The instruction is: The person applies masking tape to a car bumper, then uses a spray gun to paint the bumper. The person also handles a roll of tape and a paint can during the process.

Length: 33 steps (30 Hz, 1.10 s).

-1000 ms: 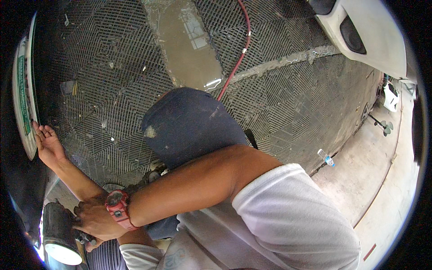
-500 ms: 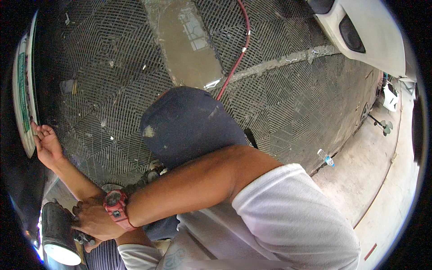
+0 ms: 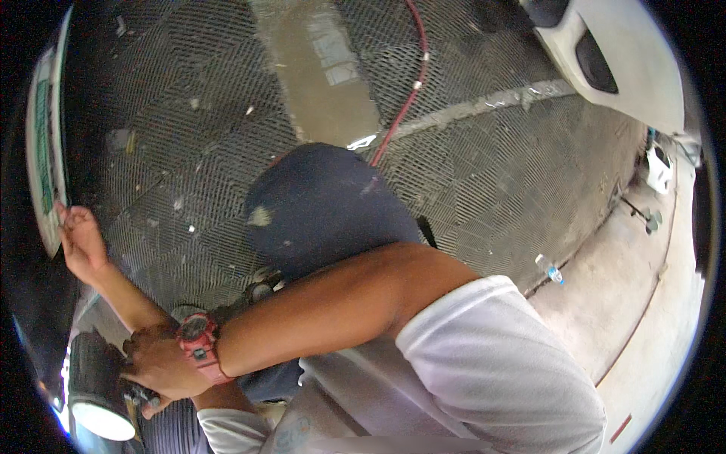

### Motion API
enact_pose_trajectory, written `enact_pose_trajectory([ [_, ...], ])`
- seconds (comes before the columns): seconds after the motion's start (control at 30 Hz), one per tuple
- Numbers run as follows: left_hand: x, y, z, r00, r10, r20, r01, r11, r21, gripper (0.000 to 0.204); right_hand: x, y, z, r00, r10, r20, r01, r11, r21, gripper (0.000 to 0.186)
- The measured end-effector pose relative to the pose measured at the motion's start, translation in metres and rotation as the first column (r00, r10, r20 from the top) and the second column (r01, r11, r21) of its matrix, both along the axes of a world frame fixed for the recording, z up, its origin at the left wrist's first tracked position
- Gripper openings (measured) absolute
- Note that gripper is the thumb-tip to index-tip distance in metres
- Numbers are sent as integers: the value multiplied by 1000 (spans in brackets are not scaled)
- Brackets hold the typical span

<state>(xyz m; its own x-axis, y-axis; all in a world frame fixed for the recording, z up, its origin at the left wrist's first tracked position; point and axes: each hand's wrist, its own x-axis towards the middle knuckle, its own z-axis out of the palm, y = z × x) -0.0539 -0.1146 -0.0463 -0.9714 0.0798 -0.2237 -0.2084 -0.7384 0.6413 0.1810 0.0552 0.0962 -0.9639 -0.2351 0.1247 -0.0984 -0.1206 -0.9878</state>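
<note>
My left hand (image 3: 83,242) is raised at the far left, fingers bent but apart. One fingertip seems to touch the edge of a long white panel (image 3: 43,159) with a green strip along it. Lower down, my right hand (image 3: 162,367), below a red wristwatch (image 3: 197,338), is closed round a tool with small metal knobs (image 3: 141,395). Beside it is a dark cylinder (image 3: 98,371) with a bright white round end; whether it is part of the tool I cannot tell. My right arm crosses in front of my body and over my left forearm.
A dark blue trouser knee (image 3: 329,208) fills the middle. Ribbed dark floor mats (image 3: 189,144) surround a wet strip (image 3: 325,98). A red hose (image 3: 408,102) runs beyond. White bodywork (image 3: 635,60) juts in at upper right; a plastic bottle (image 3: 550,268) lies on the right.
The whole view has shifted slightly, with the floor a little further right. Both hands stay in nearly the same places.
</note>
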Motion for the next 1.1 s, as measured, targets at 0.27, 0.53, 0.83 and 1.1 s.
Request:
enact_pose_trajectory([
  [0.27,28,55,1,982,187,27,-171,941,-291,45,9,38,5,984,131,-123,-123,990,74,80],
  [0.53,10,-11,-10,985,172,-27,-165,874,-457,46,-3,-8,-2,999,21,41,-21,1000,6,91],
  [0.83,17,-4,0,993,56,-106,-114,161,-980,47,5,-42,-5,997,-56,53,56,998,2,91],
  [1.1,23,41,-4,923,242,-300,-309,-4,-951,57,-8,-14,-7,1000,-14,19,16,995,-103,93],
])
